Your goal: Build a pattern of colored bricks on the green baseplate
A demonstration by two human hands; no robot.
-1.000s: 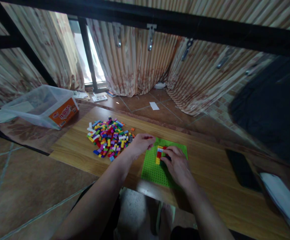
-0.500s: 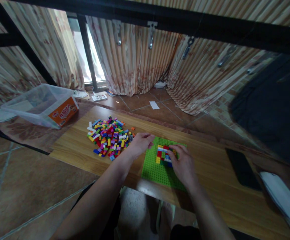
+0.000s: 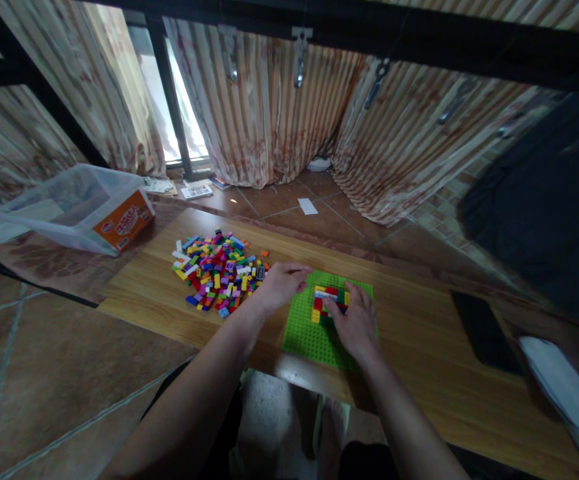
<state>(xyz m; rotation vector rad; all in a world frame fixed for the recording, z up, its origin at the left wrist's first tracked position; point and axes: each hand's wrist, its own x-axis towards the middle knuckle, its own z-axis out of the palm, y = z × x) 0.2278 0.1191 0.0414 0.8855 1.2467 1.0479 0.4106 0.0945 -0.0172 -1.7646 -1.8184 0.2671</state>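
Observation:
A low build of red, yellow, white, green and blue bricks (image 3: pixel 318 303) sits on a green studded baseplate (image 3: pixel 302 337). My right hand (image 3: pixel 356 319) rests over the right part of this build, thumb and index finger apart, the thumb tip touching the bricks near their middle. It covers the lower right of the build. At the baseplate's upper left edge is my left hand (image 3: pixel 284 285), its fingers stretched out and no brick visible in them. A heap of loose, mixed-colour bricks (image 3: pixel 218 272) lies left of that hand.
Both hands work over a wooden bench (image 3: pixel 142 287). A clear plastic bin (image 3: pixel 76 223) with an orange label stands at the far left. On the right lie a dark flat phone-like slab (image 3: pixel 484 331) and a white object (image 3: pixel 564 383). Striped curtains (image 3: pixel 254 113) hang behind.
My right hand has shifted slightly left over the build, its thumb moving onto the middle bricks. My left hand stays about where it was. The view has tilted a little.

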